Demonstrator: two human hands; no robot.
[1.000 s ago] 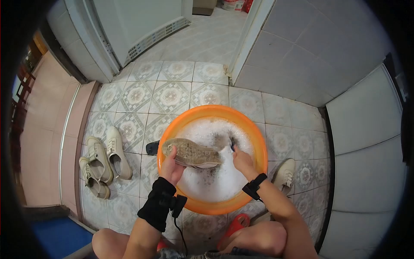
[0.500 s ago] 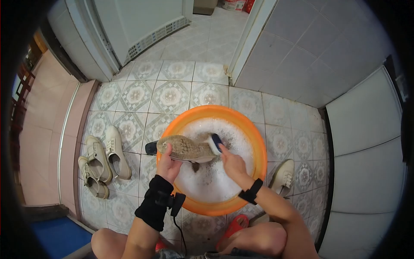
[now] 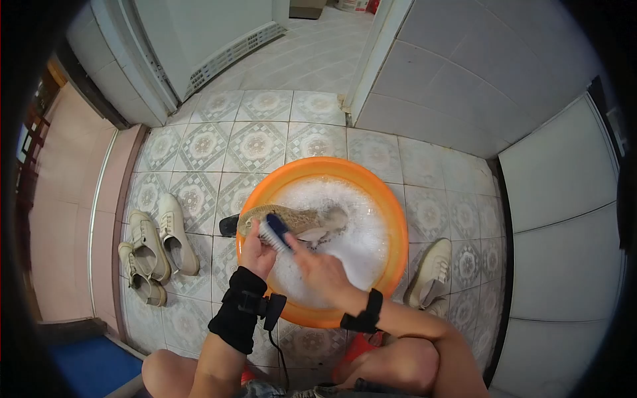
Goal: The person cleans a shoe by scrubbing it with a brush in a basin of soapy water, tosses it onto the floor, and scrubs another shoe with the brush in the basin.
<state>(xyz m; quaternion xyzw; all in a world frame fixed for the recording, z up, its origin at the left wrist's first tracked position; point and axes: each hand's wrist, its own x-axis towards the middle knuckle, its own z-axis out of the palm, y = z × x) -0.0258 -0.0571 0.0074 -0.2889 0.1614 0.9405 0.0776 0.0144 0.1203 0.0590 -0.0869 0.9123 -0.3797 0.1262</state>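
Note:
An orange basin holds white, foamy water. My left hand grips one end of a wet, brownish shoe, held sole up over the basin's left side; its far end reaches into the suds. In my right hand is a brush with a dark blue back and white bristles. The brush lies against the near edge of the shoe, close to my left fingers. A dark object shows beside the basin's left rim.
Several light shoes stand on the tiled floor at the left. Another light shoe is right of the basin. A step runs along the left, white panels along the right, and an open door stands at the back.
My right hand and the brush have moved left along the shoe, from its far end in the suds to the end near my left hand. The view has shifted slightly.

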